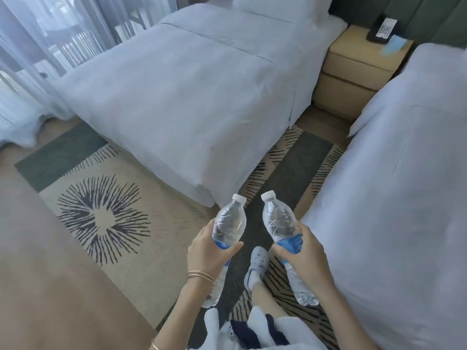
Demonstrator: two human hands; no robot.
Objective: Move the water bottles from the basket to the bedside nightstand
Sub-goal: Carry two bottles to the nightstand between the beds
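Note:
My left hand [206,251] grips one clear water bottle [228,222] around its blue label, white cap pointing away from me. My right hand [304,251] holds a second clear water bottle [279,219] the same way, a little to the right. Both bottles are carried low over the carpet at the mouth of the aisle between two beds. The tan bedside nightstand [353,61] stands at the far end of that aisle, against the wall at the upper right. No basket is in view.
A white bed [182,84] fills the left of the aisle and another white bed [404,198] the right. A black phone [380,29] and a blue card [395,46] sit on the nightstand. Sheer curtains [38,59] hang at the left. My white shoe [257,263] is on the patterned carpet.

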